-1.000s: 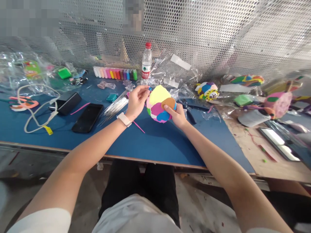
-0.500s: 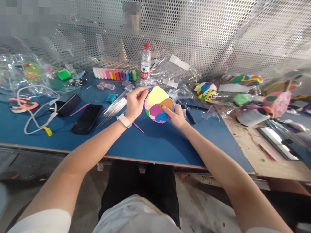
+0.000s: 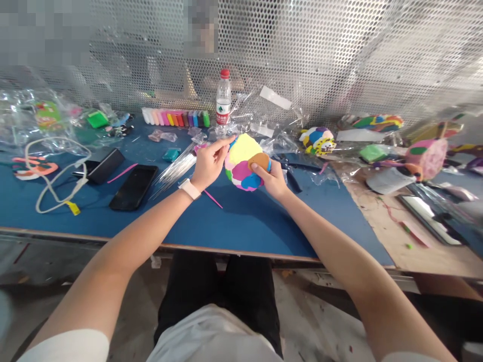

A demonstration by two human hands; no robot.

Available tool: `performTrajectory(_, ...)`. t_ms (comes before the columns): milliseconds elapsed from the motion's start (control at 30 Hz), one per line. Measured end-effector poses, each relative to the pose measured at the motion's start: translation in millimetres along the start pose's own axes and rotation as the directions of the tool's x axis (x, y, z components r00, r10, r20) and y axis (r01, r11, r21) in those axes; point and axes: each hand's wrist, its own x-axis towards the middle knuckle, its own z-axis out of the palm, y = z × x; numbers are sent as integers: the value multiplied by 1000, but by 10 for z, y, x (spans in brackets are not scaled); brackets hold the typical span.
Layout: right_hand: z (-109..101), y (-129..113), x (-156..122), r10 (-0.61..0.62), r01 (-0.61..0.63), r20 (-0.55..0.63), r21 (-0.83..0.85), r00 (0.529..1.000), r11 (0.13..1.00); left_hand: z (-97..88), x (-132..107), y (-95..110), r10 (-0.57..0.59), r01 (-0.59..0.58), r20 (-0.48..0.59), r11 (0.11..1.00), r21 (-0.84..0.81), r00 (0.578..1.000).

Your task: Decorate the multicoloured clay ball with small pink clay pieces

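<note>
A round craft piece covered in patches of coloured clay point(image 3: 245, 151) is held up over the blue table. Yellow, magenta, blue, pink, green and white patches show on it, with a brown-orange round part at its right side. My right hand point(image 3: 273, 178) grips that side, thumb pressed on the brown-orange part. At the upper left rim my left hand point(image 3: 211, 161) touches a blue bit of clay with an extended index finger; its other fingers are loosely bent. A pale watch band circles my left wrist.
Behind stand a red-capped water bottle point(image 3: 223, 98) and a row of coloured clay packs point(image 3: 175, 118). To the left lie a phone point(image 3: 134, 187), a white cable point(image 3: 49, 188) and thin wires point(image 3: 175, 168). Another clay piece point(image 3: 318, 141), black-handled tool point(image 3: 294, 181) and plastic wrappers lie right.
My left fingers have gone from a pinch at the rim to a stretched index finger on the blue clay. My right hand keeps its hold; the view has shifted slightly.
</note>
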Motion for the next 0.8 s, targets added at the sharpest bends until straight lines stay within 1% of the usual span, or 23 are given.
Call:
performTrajectory(67,-2,-8,-4,-3,3,4,8,1000,1000,2,12,-13,-17,17,8,999,-43,1000)
performTrajectory(167,-9,1,-6,-11,11,6,26,1000,1000,27,26,-45,-80,81,14,989,-120,997)
performTrajectory(267,-17,24,-13,-17,17,13,20,1000,1000,61,34,-86,-131,128,-7,976,-174,991)
performTrajectory(333,-19,39,-22,-23,23,20,13,1000,1000,74,37,-97,-140,135,-13,971,-195,990)
performTrajectory(433,-18,50,-33,-30,30,22,12,999,999,67,48,-63,-139,138,8,965,-223,990)
performTrajectory(633,4,-8,-53,-52,52,13,12,999,999,33,74,50,-102,104,17,975,-194,995)
performTrajectory(700,18,-33,-64,-58,58,14,5,998,998,49,72,39,-122,122,12,968,-219,992)
performTrajectory(800,36,-52,-80,-59,59,36,1,998,998,95,65,-3,-196,187,-1,938,-291,981)
